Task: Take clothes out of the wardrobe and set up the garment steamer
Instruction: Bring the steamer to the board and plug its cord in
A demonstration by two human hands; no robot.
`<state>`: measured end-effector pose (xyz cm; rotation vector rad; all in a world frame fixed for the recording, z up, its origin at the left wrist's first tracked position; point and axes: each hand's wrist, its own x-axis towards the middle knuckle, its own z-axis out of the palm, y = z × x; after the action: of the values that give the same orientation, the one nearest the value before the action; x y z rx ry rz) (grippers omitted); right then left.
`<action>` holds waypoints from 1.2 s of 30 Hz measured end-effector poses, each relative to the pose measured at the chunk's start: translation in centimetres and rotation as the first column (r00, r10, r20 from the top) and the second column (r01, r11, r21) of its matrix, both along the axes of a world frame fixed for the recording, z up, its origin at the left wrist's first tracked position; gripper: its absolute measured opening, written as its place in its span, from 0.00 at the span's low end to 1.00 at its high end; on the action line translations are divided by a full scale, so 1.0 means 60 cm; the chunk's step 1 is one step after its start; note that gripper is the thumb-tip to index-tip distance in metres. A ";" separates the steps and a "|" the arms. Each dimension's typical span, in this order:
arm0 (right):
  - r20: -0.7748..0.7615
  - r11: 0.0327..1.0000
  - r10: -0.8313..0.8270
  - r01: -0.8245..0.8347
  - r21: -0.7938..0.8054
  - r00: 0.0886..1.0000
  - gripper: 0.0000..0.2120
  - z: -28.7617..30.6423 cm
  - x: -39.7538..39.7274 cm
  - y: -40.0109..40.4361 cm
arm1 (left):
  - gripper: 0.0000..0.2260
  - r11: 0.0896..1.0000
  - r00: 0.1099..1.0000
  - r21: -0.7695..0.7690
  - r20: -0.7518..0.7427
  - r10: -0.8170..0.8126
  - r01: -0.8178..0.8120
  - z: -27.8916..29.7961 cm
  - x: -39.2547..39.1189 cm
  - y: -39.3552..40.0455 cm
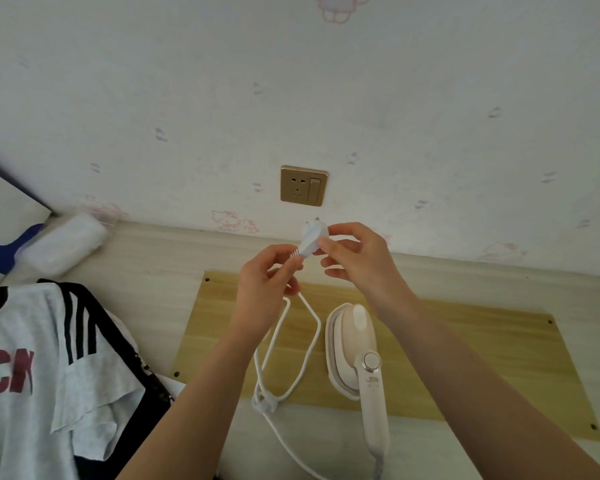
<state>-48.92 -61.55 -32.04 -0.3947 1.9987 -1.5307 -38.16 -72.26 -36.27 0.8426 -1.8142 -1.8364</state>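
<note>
Our right hand pinched the white plug just below the wall socket; our left hand seemingly gripped its cord, with the garment steamer lying beneath.

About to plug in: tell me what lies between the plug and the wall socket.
Head view: only bare wallpaper separates the plug, pinched by the right hand, from the wall socket above it.

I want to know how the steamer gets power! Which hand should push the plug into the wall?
Probably the right hand. It pinches the white plug itself, just below the gold wall socket, prongs pointing up. The left hand only holds the cord behind the plug.
</note>
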 end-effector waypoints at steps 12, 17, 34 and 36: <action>-0.393 0.995 -0.045 0.078 0.070 0.919 0.10 -0.078 -0.054 -0.112 | 0.07 1.000 0.998 -0.013 0.059 -0.006 0.007 -0.079 -0.090 -0.071; -0.412 0.992 -0.075 0.112 0.066 0.908 0.09 -0.106 -0.077 -0.148 | 0.08 1.000 0.998 0.012 0.065 -0.003 0.002 -0.107 -0.128 -0.103; -0.457 0.986 -0.143 0.168 0.014 0.878 0.11 -0.148 -0.102 -0.179 | 0.09 0.997 1.000 0.072 0.024 0.017 -0.019 -0.152 -0.176 -0.124; -0.462 0.984 -0.149 0.176 0.016 0.874 0.12 -0.144 -0.105 -0.181 | 0.09 0.997 1.000 0.076 0.009 0.023 -0.023 -0.149 -0.180 -0.125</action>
<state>-55.23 -72.43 -40.65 -0.6276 2.4910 -1.5843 -48.96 -79.77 -45.19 0.8958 -1.7418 -1.9004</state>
